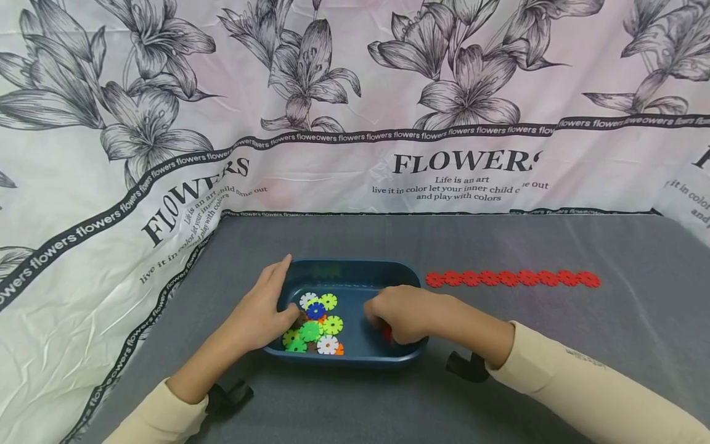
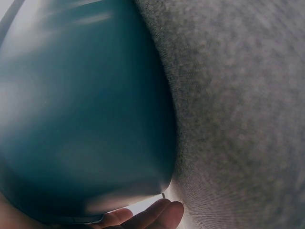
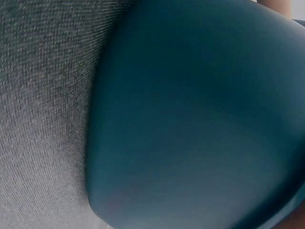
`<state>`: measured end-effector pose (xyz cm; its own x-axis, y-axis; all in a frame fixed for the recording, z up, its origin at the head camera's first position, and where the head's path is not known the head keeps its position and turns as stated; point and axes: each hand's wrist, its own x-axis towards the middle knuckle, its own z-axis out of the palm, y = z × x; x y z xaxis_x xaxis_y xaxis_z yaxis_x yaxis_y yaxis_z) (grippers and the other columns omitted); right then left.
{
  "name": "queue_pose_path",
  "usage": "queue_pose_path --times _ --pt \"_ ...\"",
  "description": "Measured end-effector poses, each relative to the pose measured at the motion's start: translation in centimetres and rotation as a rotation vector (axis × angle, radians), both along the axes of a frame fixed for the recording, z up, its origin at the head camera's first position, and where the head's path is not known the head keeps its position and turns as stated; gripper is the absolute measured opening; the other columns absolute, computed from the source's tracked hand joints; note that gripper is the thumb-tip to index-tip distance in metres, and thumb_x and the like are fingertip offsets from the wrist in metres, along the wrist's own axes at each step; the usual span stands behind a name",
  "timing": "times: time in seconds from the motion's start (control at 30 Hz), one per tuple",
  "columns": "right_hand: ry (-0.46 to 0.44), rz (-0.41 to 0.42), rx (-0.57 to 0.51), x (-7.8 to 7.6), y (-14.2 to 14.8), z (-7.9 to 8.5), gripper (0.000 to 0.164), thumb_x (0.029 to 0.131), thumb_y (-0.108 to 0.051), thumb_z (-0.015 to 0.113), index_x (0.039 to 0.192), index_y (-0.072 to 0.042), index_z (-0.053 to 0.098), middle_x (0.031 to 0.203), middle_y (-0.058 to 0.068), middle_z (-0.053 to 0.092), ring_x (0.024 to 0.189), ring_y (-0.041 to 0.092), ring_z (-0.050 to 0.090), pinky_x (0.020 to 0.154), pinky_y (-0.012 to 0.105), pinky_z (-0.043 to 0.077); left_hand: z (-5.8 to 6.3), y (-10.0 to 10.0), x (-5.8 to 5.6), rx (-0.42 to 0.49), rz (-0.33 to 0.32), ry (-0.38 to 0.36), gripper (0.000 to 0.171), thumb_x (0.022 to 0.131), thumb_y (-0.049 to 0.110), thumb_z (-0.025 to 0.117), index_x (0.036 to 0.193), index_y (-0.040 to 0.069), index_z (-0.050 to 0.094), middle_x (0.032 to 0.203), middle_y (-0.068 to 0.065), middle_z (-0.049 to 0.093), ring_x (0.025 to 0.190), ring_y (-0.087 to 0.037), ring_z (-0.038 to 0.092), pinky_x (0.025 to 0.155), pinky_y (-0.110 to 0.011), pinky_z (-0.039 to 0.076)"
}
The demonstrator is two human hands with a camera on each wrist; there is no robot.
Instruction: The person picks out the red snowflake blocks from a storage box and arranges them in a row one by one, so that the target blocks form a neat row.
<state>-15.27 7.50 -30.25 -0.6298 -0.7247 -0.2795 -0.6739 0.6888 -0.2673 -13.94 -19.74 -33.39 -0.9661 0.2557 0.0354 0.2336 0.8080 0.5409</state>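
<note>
A dark blue plastic tub stands on the grey cloth. My left hand grips its left end, thumb inside over the rim and the other fingers along the outer wall. In the left wrist view those fingers show beside the tub's wall. Several notched plastic discs, among them a blue disc, a green disc and a white disc, lie in the left half. My right hand reaches into the right end with fingers bent down. A red disc shows under it; I cannot tell whether the fingers pinch it.
A straight row of several red discs lies on the grey cloth to the right of the tub. Behind hangs a white flower-printed curtain, which also runs down the left side. Dark straps sit at both wrists.
</note>
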Motion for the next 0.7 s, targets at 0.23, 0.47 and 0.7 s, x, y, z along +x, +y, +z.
queue_pose_path --times 0.23,0.47,0.7 --pt "-0.005 -0.028 0.062 -0.15 -0.34 -0.13 0.026 0.080 -0.004 0.081 0.075 -0.015 0.058 0.073 -0.006 0.053 0.066 0.012 0.049 0.059 0.027 0.045 -0.04 -0.05 0.01 -0.004 0.001 0.004 0.086 0.093 0.014 0.060 0.162 0.008 0.010 0.160 -0.022 0.018 0.140 -0.046 0.032 0.103 -0.067 0.034" --pt "-0.102 -0.053 -0.124 -0.29 -0.02 -0.43 0.022 0.083 -0.003 0.079 0.075 -0.015 0.062 0.068 -0.007 0.057 0.063 0.011 0.054 0.058 0.027 0.048 -0.01 0.00 0.04 -0.001 0.001 -0.001 0.086 0.092 0.014 0.060 0.162 0.008 0.010 0.160 -0.022 0.019 0.140 -0.045 0.033 0.103 -0.067 0.034" --pt "-0.123 -0.034 -0.265 -0.88 0.49 -0.42 0.018 0.085 0.001 0.075 0.076 -0.014 0.070 0.069 -0.008 0.061 0.066 0.008 0.056 0.061 0.024 0.051 0.01 -0.05 0.03 0.001 0.001 -0.007 0.085 0.092 0.014 0.059 0.162 0.008 0.010 0.160 -0.022 0.019 0.140 -0.045 0.033 0.103 -0.067 0.034"
